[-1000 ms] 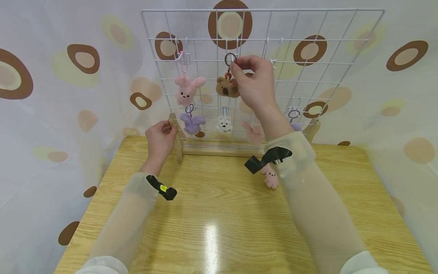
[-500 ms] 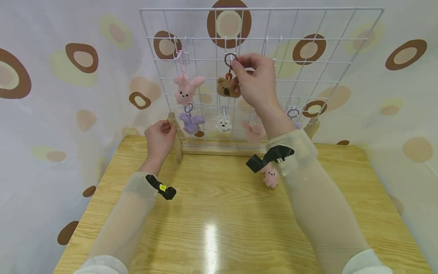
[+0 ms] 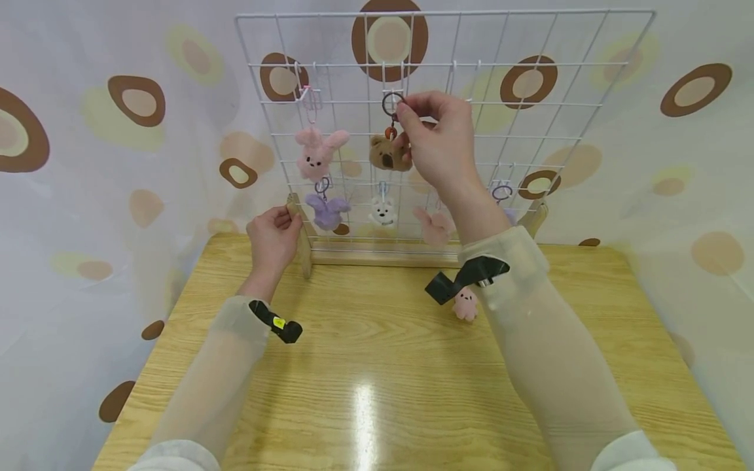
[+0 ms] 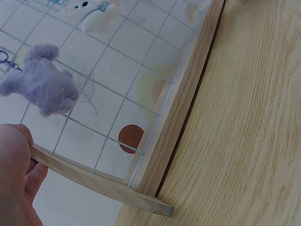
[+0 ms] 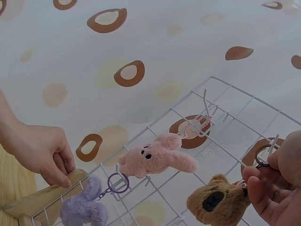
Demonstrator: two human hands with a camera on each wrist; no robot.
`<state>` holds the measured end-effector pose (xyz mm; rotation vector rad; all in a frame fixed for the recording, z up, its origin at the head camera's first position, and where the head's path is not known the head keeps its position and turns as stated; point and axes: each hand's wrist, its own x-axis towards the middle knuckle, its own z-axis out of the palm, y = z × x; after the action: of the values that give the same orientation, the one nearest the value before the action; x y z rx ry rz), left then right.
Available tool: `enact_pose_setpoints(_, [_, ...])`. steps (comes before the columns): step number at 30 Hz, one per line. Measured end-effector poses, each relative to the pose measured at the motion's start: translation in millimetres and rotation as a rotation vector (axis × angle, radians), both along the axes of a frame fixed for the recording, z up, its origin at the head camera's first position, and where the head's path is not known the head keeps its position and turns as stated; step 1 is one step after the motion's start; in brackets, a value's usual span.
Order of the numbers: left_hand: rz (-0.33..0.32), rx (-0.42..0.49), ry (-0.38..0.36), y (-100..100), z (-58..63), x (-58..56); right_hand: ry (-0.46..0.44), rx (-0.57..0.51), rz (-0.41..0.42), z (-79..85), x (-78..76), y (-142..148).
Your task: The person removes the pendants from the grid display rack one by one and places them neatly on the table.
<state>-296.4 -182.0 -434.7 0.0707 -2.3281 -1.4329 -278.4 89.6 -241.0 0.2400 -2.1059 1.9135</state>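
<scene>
My right hand [image 3: 438, 140] pinches the dark ring of a brown bear plush keychain [image 3: 385, 155] at the upper middle of a white wire grid rack [image 3: 442, 12]. In the right wrist view the ring [image 5: 263, 155] overlaps a white hook. The bear hangs just below my fingers. My left hand [image 3: 272, 239] grips the wooden side foot [image 3: 300, 239] of the rack at its left. Close by hang a pink bunny keychain [image 3: 315, 157] and, below it, a purple one [image 3: 327, 210]. A small white plush keychain [image 3: 383, 211] hangs under the bear.
Behind my right forearm hang another pink plush [image 3: 432, 226] and a purple keychain [image 3: 502, 193], partly hidden. One pink plush [image 3: 465, 305] lies on the wooden table [image 3: 330, 366] in front of the rack. A spotted cloth [image 3: 118, 216] covers the wall.
The view has shifted slightly, so the rack appears a little further left and up. My right hand keeps its pinch on the bear keychain's ring, and my left hand stays on the foot.
</scene>
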Motion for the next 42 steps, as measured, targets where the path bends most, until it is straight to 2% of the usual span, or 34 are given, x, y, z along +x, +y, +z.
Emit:
enact_pose_setpoints(9, [-0.004,0.006,0.001,0.4,-0.7,0.6,0.003,0.003,0.015,-3.2,9.5,3.7])
enact_pose_setpoints(19, [-0.007,0.024,-0.002,1.6,-0.3,-0.9,0.059,-0.019,0.031,-1.6,13.7,7.7])
enact_pose_setpoints(26, [-0.01,0.027,-0.012,1.3,0.1,-0.4,0.073,0.024,0.031,-1.0,18.0,10.5])
enact_pose_setpoints(35, [-0.007,0.026,-0.018,0.4,-0.2,0.2,0.091,0.022,0.06,0.5,22.9,13.4])
enact_pose_setpoints(42, [-0.004,0.027,-0.033,-0.4,-1.4,-0.8,0.093,0.128,0.077,-2.8,25.5,16.2])
